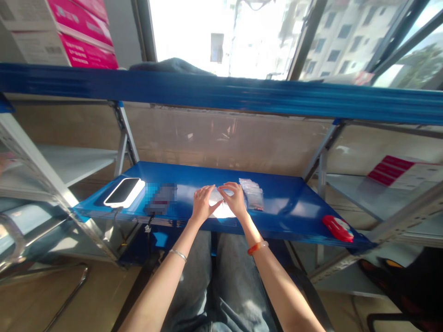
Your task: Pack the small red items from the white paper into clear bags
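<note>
Both of my hands meet over a small clear plastic bag (218, 203) lying on the blue shelf (284, 203) in front of me. My left hand (202, 203) pinches the bag's left side with its fingers closed on it. My right hand (236, 199) grips the bag's top right edge. A stack of similar clear packets (252, 193) lies just right of my right hand. What the bag contains is too glared to tell.
A white-cased phone (124, 192) lies at the shelf's left end, beside a blurred dark object (161, 198). A red object (338, 228) sits near the shelf's right front corner. Pink and white boxes (69, 32) stand on top left; grey side shelves flank me.
</note>
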Demonstrator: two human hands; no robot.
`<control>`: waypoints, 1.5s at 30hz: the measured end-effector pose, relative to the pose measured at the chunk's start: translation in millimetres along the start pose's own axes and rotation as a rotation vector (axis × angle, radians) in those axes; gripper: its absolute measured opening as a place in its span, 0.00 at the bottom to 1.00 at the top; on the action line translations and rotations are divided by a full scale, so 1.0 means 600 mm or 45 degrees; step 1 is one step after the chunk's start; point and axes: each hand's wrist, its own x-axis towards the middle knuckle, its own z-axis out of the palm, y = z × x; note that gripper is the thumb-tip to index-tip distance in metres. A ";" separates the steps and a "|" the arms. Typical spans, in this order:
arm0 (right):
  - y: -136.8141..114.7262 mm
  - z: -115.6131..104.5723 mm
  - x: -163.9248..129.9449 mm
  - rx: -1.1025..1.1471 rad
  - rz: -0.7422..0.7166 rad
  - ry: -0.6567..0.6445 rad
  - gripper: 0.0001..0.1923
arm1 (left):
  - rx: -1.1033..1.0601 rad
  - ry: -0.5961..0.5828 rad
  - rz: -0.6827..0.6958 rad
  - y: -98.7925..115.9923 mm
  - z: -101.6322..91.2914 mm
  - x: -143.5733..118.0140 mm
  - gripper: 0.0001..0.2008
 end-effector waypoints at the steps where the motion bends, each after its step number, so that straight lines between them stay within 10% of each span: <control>1: 0.003 0.003 0.000 -0.015 -0.009 -0.044 0.10 | -0.008 0.004 -0.001 0.000 0.000 0.000 0.26; 21: 0.118 0.012 -0.024 -0.453 0.218 -0.283 0.10 | -0.082 0.180 -0.058 -0.006 0.007 0.001 0.31; 31: 0.036 -0.018 0.015 -0.114 0.013 0.218 0.08 | 0.000 0.284 -0.126 -0.003 0.006 -0.002 0.30; 38: -0.039 -0.018 0.034 -0.121 -0.269 -0.143 0.08 | 0.025 0.277 -0.136 -0.007 0.008 -0.005 0.27; 45: -0.001 -0.013 0.055 -0.185 -0.226 -0.229 0.13 | -0.017 0.240 -0.148 -0.006 0.007 -0.004 0.28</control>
